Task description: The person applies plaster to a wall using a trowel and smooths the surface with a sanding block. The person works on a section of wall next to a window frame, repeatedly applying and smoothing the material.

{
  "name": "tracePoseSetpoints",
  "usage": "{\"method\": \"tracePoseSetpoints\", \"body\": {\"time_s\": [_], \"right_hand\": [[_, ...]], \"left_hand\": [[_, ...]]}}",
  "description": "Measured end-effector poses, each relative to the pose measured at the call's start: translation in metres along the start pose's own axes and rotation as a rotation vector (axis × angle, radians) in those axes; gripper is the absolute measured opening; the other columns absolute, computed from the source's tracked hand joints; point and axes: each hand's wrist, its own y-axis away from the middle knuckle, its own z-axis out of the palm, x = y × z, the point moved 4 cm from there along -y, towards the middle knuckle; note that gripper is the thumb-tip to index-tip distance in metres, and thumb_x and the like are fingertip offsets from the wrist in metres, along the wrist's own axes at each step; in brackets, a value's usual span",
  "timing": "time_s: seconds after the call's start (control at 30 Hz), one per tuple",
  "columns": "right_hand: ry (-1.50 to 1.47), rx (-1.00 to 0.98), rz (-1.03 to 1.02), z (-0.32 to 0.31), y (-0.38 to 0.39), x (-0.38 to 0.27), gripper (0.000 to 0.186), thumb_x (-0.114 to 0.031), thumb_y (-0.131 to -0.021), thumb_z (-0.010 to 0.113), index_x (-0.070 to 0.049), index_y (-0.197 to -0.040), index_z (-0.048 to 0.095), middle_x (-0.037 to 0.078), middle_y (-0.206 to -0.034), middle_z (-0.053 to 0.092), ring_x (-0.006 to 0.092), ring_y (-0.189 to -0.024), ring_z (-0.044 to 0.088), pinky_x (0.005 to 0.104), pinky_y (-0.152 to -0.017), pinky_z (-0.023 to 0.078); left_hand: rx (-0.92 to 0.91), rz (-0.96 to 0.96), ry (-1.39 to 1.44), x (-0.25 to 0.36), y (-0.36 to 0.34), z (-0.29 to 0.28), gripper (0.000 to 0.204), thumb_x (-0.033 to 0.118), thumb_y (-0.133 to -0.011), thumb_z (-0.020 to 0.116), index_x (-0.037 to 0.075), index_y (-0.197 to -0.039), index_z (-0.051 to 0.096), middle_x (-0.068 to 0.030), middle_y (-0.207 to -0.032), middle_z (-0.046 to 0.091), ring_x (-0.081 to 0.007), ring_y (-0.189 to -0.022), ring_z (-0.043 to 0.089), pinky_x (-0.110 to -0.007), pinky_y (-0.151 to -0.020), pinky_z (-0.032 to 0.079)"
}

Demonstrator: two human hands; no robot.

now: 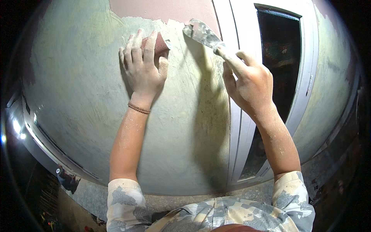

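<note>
My left hand (143,75), dusty with white powder, lies against the wall (77,85) with its fingers pointing up. Under the fingers and beside the thumb it holds a folded piece of reddish-brown sandpaper (160,45). My right hand (250,82) grips a putty knife (204,35) whose blade is smeared grey and white; the handle is mostly hidden by the fingers. The blade's tip is at the ragged lower edge of a pink paint layer (166,8). Below that edge the wall shows a mottled grey-green and yellowish surface.
A white frame (241,23) with dark glass (280,58) stands just right of the putty knife. More scraped wall (328,92) continues beyond it. Along the wall's foot runs a grey floor (177,200). Bright lamps (16,127) shine at the far left.
</note>
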Motion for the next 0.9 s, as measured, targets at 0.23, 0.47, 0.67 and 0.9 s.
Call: {"method": "tracePoseSetpoints", "body": {"time_s": [0.23,0.47,0.67,0.9], "right_hand": [[-0.013,-0.031,0.110,0.002,-0.006,0.007,0.036,-0.011,-0.090,0.069,-0.019,-0.124,0.076,0.006,-0.086,0.064,0.0191,-0.066,0.065,0.0340,-0.057,0.055],[-0.049,0.006,-0.077,-0.001,-0.028,-0.011,0.033,-0.013,-0.091,0.067,-0.018,-0.122,0.076,0.009,-0.091,0.070,0.0230,-0.069,0.069,0.0370,-0.061,0.057],[0.003,-0.053,-0.026,-0.003,-0.033,-0.014,0.034,-0.014,-0.091,0.067,-0.019,-0.123,0.076,0.009,-0.087,0.068,0.0246,-0.067,0.069,0.0367,-0.060,0.057],[0.018,-0.004,-0.102,0.001,-0.047,-0.028,0.032,-0.012,-0.089,0.067,-0.017,-0.120,0.075,0.009,-0.088,0.070,0.0281,-0.066,0.069,0.0384,-0.060,0.057]], "left_hand": [[-0.008,-0.003,-0.027,0.001,0.001,-0.001,0.067,0.034,-0.090,0.056,0.025,-0.155,0.046,-0.0113,-0.158,0.043,-0.0336,-0.149,0.035,-0.064,-0.124,0.023],[-0.016,-0.013,-0.007,0.000,0.001,-0.001,0.067,0.034,-0.089,0.055,0.024,-0.155,0.047,-0.0118,-0.159,0.043,-0.0332,-0.149,0.036,-0.063,-0.124,0.022],[0.024,-0.036,0.064,0.000,0.000,-0.003,0.071,0.032,-0.089,0.055,0.014,-0.157,0.042,-0.0121,-0.157,0.044,-0.0314,-0.150,0.035,-0.062,-0.126,0.020],[0.027,-0.024,0.045,-0.004,0.003,0.000,0.072,0.031,-0.086,0.057,0.011,-0.154,0.043,-0.0113,-0.156,0.044,-0.0316,-0.148,0.035,-0.061,-0.127,0.019]]}}
